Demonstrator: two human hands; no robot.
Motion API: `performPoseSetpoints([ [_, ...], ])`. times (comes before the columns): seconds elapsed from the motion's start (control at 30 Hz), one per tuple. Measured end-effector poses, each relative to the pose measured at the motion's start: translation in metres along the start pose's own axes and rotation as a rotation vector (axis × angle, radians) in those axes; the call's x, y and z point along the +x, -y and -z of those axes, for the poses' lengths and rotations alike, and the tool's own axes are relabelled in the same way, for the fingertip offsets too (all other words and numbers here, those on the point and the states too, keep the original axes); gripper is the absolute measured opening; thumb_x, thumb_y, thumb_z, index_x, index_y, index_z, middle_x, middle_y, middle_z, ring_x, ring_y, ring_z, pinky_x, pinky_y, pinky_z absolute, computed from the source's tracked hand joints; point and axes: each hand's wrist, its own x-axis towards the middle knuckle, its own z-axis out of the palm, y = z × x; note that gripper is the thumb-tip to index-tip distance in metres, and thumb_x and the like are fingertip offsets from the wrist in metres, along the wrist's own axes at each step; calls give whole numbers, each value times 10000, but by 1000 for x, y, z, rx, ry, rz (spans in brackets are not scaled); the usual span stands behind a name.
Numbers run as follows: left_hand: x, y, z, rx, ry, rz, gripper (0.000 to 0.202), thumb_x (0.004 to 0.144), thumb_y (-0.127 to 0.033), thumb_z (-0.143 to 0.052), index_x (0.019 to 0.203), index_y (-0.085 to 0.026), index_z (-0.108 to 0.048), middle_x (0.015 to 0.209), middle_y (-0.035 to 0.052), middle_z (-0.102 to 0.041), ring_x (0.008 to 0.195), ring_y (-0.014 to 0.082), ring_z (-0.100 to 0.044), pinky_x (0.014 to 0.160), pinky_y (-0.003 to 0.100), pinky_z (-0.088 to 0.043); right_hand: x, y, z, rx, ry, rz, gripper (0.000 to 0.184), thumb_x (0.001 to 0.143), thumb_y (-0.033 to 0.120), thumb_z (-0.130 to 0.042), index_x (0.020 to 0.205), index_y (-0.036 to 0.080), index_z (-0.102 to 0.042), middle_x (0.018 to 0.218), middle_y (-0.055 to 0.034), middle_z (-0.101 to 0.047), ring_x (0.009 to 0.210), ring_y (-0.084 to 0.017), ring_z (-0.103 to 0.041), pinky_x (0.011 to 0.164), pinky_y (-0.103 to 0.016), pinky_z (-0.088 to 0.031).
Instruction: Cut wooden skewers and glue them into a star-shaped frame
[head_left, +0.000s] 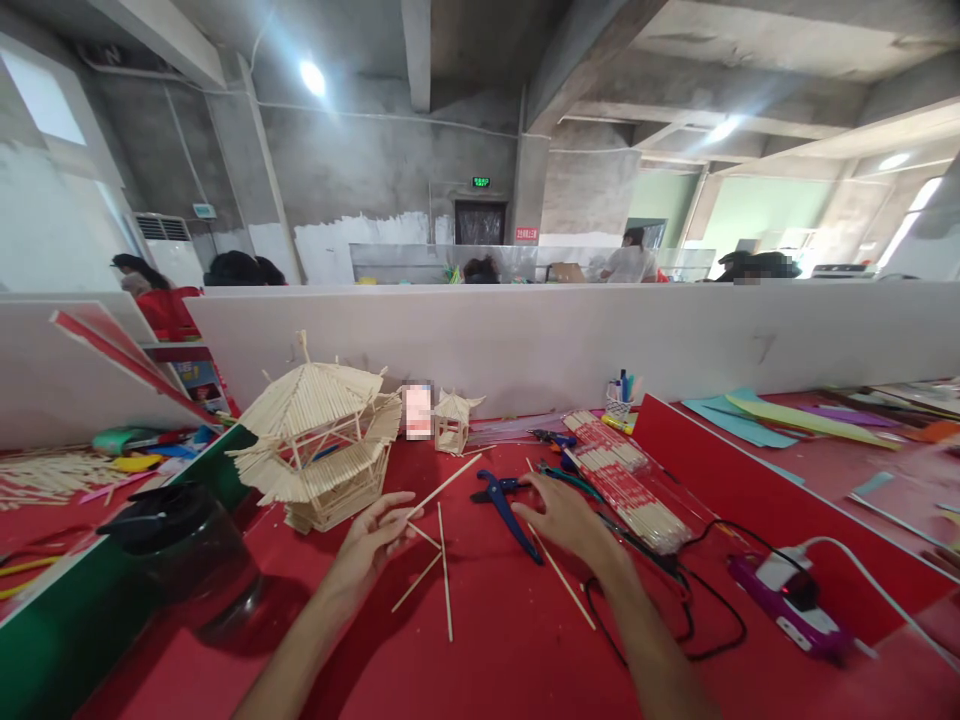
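Note:
My left hand (379, 535) is closed on a thin wooden stick (454, 478), which points up and to the right. Just below it, several more sticks (445, 575) lie crossed on the red table. My right hand (559, 510) has its fingers apart, curved over the table. Its fingertips are by a blue hand cutter (510, 515); whether they touch it I cannot tell. Under that palm runs another long stick (566, 580). Behind my left hand stands a pavilion model built of sticks (319, 440), with a smaller stick pavilion (452, 422) farther back.
Packs of wooden sticks (630, 485) lie right of my right hand, beside a black cable (724, 655) and a purple power strip (787, 610). A dark jug (195, 565) stands at left. Green (67, 620) and red (787, 510) dividers flank the table; a white partition (525, 330) closes the back.

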Motion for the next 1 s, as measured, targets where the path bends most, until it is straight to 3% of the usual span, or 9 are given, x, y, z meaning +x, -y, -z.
performPoseSetpoints([
  [0.1,-3,2,-4,10,77,7,419,674,-281,-825,1063,-197,-692,829,15,-701,514,66,-556,539,192,-453,7,15,-21,-106,2,10,651,837,503,-611,1399,196,-491,1391,-164,-534,1297,-325,-465,1070,-461,-333],
  [0.23,-2,7,-5,-18,110,37,410,669,-314,-828,1029,-157,-709,641,-36,-542,552,79,-520,567,197,-439,14,11,-44,-218,108,-91,882,773,603,-647,1503,209,-348,1550,-194,-328,1445,-375,-236,1137,-571,-153],
  [0.4,5,14,-2,47,90,-19,410,700,-529,-790,737,-145,-651,507,-86,-361,465,54,-360,487,175,-332,22,0,-56,-318,44,-47,656,863,456,-570,1430,145,-460,1429,-219,-485,1353,-381,-384,1138,-554,-143],
  [0.5,4,13,-3,122,114,-63,451,742,-605,-722,718,-179,-576,514,-52,-486,494,86,-429,537,196,-373,25,-3,-59,-357,-28,-1,565,867,373,-557,1372,123,-517,1315,-217,-571,1276,-375,-455,1133,-532,-172],
  [0.57,2,11,-4,169,127,-68,447,770,-623,-684,763,-194,-560,610,-4,-622,567,116,-519,611,220,-419,26,-4,-61,-364,-55,31,529,875,362,-545,1355,141,-531,1289,-201,-587,1251,-364,-474,1134,-533,-173],
  [0.67,-1,9,-5,218,127,-82,420,803,-614,-653,831,-205,-559,727,34,-705,653,141,-578,684,239,-443,30,-4,-62,-354,-120,59,487,897,357,-516,1344,162,-534,1290,-174,-588,1225,-339,-490,1145,-535,-167],
  [0.77,0,7,-5,284,66,-183,414,775,-590,-689,888,-199,-611,736,21,-692,582,120,-531,604,225,-414,32,0,-54,-240,-258,57,504,919,375,-480,1356,126,-509,1295,-183,-568,1240,-328,-472,1147,-530,-198],
  [0.87,2,2,-7,368,-48,-330,415,744,-555,-718,916,-178,-700,639,-21,-604,503,96,-437,520,218,-348,29,12,-40,70,-404,59,523,944,431,-432,1379,142,-464,1318,-172,-537,1258,-303,-460,1113,-494,-303],
  [1.0,-4,-8,-12,422,-162,-450,392,757,-500,-698,969,-176,-759,591,-26,-563,519,115,-452,554,239,-387,15,41,-31,574,-414,47,488,971,477,-373,1359,194,-456,1275,-139,-568,1178,-257,-537,1019,-422,-434],
])
